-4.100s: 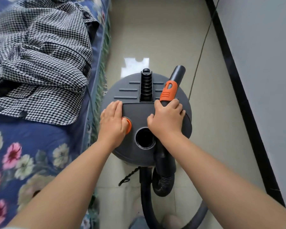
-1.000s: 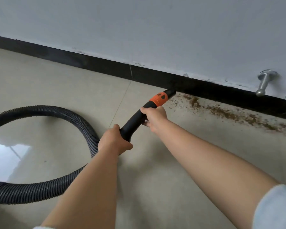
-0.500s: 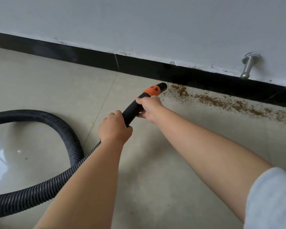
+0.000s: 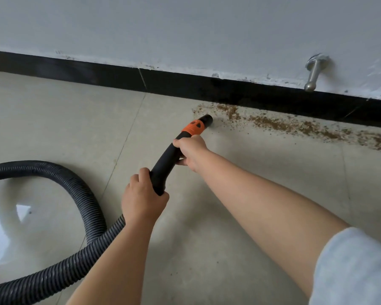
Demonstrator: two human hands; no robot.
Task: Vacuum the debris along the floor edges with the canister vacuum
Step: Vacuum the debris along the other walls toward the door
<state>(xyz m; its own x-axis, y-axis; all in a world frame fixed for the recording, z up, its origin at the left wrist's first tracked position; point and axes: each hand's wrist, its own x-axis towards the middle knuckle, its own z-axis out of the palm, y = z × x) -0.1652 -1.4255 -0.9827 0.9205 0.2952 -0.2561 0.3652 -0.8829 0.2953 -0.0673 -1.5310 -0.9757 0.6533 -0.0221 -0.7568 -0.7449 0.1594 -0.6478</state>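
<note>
A black curved vacuum nozzle handle [image 4: 166,159] with an orange collar [image 4: 194,128] points at the floor edge. Its open tip [image 4: 207,120] sits at the left end of a trail of brown debris [image 4: 295,126] that runs right along the black baseboard [image 4: 251,91]. My right hand [image 4: 190,151] grips the handle just below the orange collar. My left hand [image 4: 142,200] grips its lower end, where the ribbed black hose [image 4: 84,205] joins. The hose loops left and out of view; the canister is out of frame.
A metal door stopper [image 4: 315,73] sticks out of the white wall above the baseboard at the right. The floor is beige tile [image 4: 240,216] with a bright window reflection [image 4: 2,227] at the left.
From pressing the canister's top, both hands now hold the hose handle at the wall. Over the last second the nozzle tip has come down from the baseboard to the debris trail's left end.
</note>
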